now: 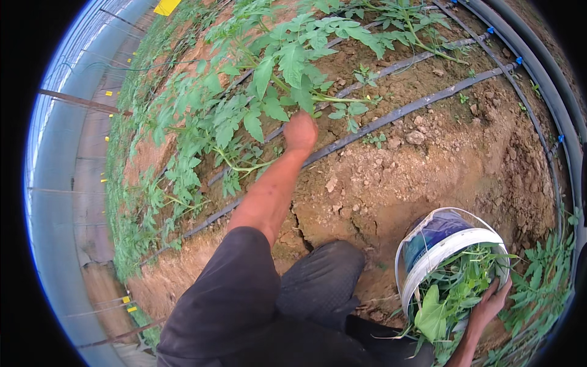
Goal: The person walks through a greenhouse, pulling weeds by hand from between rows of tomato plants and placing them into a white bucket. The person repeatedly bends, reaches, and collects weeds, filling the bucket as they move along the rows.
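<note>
My left hand (300, 131) reaches down to the soil among the stems of a tomato plant (275, 82). Its fingers are curled under, and leaves partly cover them, so what they hold cannot be seen. A black drip irrigation line (348, 143) passes just beside the wrist. At the lower right, my right hand (491, 298) grips the rim of a white and blue plastic bucket (431, 245), its fingertips inside. The bucket tilts toward me, full of pulled green weeds (458, 284); one broad leaf lies at its mouth.
More drip lines (403, 63) run across the cracked soil (367, 197) to thick black pipes (536, 69) with blue connectors. Small weeds (375, 140) grow near the line. My bent knee (321, 275) is beside the bucket. Plastic greenhouse sheeting (55, 183) curves along the left.
</note>
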The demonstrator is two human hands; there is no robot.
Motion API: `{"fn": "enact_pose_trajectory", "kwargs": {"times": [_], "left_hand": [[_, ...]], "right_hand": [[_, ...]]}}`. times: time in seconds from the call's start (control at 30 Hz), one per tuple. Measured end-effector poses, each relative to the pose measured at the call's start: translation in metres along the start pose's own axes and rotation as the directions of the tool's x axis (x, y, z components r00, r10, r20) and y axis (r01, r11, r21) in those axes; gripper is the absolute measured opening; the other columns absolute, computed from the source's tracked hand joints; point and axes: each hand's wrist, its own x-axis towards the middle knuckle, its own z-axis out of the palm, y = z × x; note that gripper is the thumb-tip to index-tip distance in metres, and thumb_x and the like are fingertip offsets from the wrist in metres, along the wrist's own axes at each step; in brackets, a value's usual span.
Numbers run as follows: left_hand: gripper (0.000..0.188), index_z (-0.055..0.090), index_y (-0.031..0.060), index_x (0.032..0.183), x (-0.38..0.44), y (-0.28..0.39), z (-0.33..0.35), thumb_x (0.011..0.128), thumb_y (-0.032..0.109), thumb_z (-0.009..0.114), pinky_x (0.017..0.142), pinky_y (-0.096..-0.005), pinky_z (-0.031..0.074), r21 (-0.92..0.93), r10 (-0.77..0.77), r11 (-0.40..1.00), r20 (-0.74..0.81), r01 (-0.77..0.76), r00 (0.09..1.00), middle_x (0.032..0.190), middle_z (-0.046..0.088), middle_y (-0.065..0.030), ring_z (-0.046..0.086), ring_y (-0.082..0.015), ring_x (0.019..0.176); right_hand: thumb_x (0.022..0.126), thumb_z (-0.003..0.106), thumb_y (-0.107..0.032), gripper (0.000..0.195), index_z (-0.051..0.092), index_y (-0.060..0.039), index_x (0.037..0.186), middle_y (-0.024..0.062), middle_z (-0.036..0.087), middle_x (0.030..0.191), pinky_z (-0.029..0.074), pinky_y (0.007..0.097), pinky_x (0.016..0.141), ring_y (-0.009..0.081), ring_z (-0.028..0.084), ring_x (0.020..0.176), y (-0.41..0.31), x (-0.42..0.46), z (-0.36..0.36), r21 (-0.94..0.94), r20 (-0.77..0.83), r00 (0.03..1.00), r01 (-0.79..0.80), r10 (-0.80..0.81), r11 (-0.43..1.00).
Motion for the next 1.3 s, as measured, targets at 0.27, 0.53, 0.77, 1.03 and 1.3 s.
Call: {"fn": "enact_pose_trajectory", "kwargs": {"times": [0.27,0.53,0.77,1.03,1.3], "left_hand": [[0.037,0.075,-0.0031,0.111,0.008,-0.008,0.0,0.091,0.028,0.074,0.094,-0.0519,0.059,-0.163,-0.141,0.975,0.086,0.154,0.986,0.111,0.076,-0.0277,0.073,-0.0453,0.107],[0.04,0.075,-0.0056,0.108,0.005,-0.094,0.002,0.094,0.032,0.073,0.091,-0.0528,0.055,-0.402,-0.122,0.915,-0.257,0.009,0.959,0.101,0.075,-0.0296,0.072,-0.0491,0.104],[0.043,0.07,-0.0021,0.123,0.047,-0.073,-0.012,0.101,0.035,0.068,0.091,-0.0558,0.055,-0.097,0.124,0.988,0.031,-0.12,0.992,0.117,0.073,-0.027,0.07,-0.0463,0.11],[0.043,0.061,-0.0047,0.135,0.057,-0.097,0.01,0.105,0.026,0.061,0.097,-0.0592,0.052,-0.025,0.24,0.971,0.059,-0.239,0.969,0.123,0.069,-0.0313,0.066,-0.0515,0.113],[0.027,0.066,-0.0026,0.115,-0.005,-0.032,0.003,0.098,0.018,0.07,0.089,-0.058,0.055,-0.262,0.077,0.961,-0.05,-0.088,0.996,0.114,0.071,-0.0275,0.068,-0.0495,0.107]], "right_hand": [[0.114,0.053,-0.018,0.038,0.051,-0.0018,0.149,0.0296,0.068,0.129,0.053,0.0477,0.092,0.0433,0.068,0.109,0.029,0.004,0.0,-0.063,0.036,0.998,0.051,-0.049,0.997],[0.114,0.054,-0.02,0.038,0.053,0.0006,0.146,0.029,0.068,0.128,0.052,0.043,0.096,0.0395,0.067,0.109,0.01,0.001,0.004,-0.069,0.019,0.999,0.051,-0.05,0.996],[0.113,0.055,-0.017,0.038,0.052,-0.0011,0.148,0.0304,0.068,0.131,0.053,0.0485,0.092,0.0434,0.069,0.112,0.019,0.003,-0.001,-0.08,0.01,1.0,0.028,-0.027,0.996],[0.113,0.056,-0.015,0.038,0.052,-0.0003,0.147,0.0301,0.068,0.131,0.052,0.05,0.094,0.042,0.068,0.115,0.008,0.002,-0.001,-0.078,0.019,0.998,0.055,-0.054,0.995],[0.112,0.057,-0.014,0.038,0.052,-0.0009,0.147,0.0297,0.068,0.131,0.052,0.0491,0.095,0.0421,0.068,0.115,0.013,0.001,0.002,-0.068,0.013,0.999,0.047,-0.046,0.997]]}}
